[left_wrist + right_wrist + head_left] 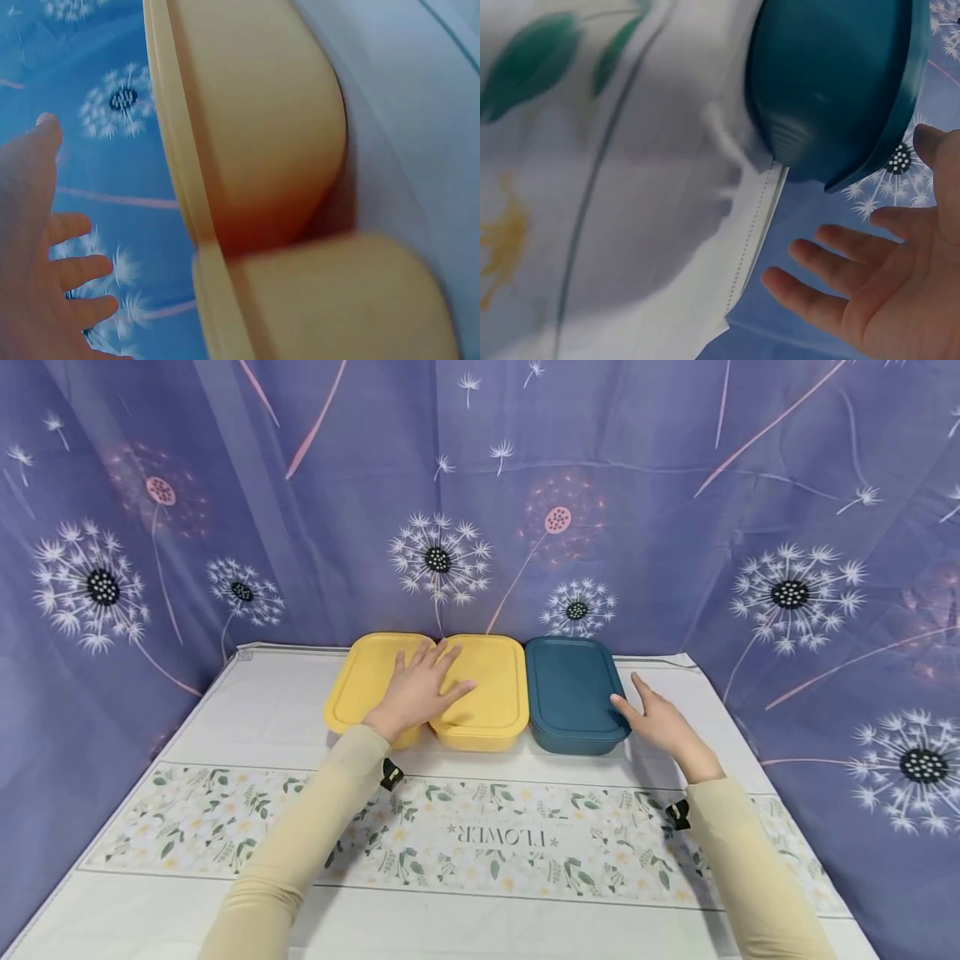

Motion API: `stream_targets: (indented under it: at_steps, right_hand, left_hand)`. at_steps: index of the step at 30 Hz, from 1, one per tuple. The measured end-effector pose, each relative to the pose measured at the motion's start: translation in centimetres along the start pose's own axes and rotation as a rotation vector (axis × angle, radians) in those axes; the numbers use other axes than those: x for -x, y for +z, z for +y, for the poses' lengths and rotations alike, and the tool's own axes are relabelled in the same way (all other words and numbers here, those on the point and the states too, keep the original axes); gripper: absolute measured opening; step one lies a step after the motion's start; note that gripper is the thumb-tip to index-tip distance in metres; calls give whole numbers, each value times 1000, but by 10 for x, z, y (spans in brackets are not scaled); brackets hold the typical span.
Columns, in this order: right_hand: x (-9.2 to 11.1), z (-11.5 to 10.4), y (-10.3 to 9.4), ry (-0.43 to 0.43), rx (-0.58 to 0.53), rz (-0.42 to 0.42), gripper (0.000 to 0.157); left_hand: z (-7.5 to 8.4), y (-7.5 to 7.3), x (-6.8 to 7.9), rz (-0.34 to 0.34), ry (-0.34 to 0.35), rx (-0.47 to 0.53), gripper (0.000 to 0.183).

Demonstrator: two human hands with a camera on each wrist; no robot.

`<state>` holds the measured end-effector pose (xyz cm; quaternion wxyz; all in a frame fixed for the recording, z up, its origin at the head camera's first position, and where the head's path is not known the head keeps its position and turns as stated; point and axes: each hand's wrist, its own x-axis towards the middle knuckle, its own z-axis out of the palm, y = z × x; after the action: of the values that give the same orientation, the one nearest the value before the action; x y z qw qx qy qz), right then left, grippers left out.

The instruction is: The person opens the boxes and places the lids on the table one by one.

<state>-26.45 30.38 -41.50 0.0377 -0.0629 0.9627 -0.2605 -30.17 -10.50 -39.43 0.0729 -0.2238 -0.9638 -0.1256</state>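
Note:
Three lidded boxes stand side by side at the back of the table: a left yellow box (pixel 358 677), a middle yellow box (pixel 491 693) and a dark teal box (pixel 576 689). My left hand (pixel 422 687) is spread over the two yellow boxes, overlapping their lids in the head view. In the left wrist view its fingers (pixel 84 271) show straight, above the lid rims. My right hand (pixel 663 722) is beside the teal box's right edge, thumb near the lid's corner. The right wrist view shows the right fingers (pixel 829 262) spread and holding nothing.
A white tablecloth (pixel 247 718) with a printed floral band (pixel 510 839) covers the table. Behind and at both sides hangs a purple curtain (pixel 337 552) with dandelion patterns, close to the boxes' back edges. Black wrist straps (pixel 678 814) show below the sleeves.

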Motion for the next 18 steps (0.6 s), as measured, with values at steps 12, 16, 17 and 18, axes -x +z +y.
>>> stream_targets:
  at_steps: [12, 16, 17, 18]
  right_hand:
    - [15, 8, 6, 13, -28, -25, 87]
    - [20, 10, 8, 19, -49, -37, 86]
    - [21, 10, 8, 19, -52, -36, 85]
    - [22, 11, 9, 18, -54, -33, 85]
  left_hand:
    - [46, 19, -6, -23, 135, -19, 83]
    - [54, 26, -8, -36, 163, -15, 83]
    - [56, 28, -9, -38, 171, -13, 83]
    - [58, 29, -10, -42, 178, -5, 84]
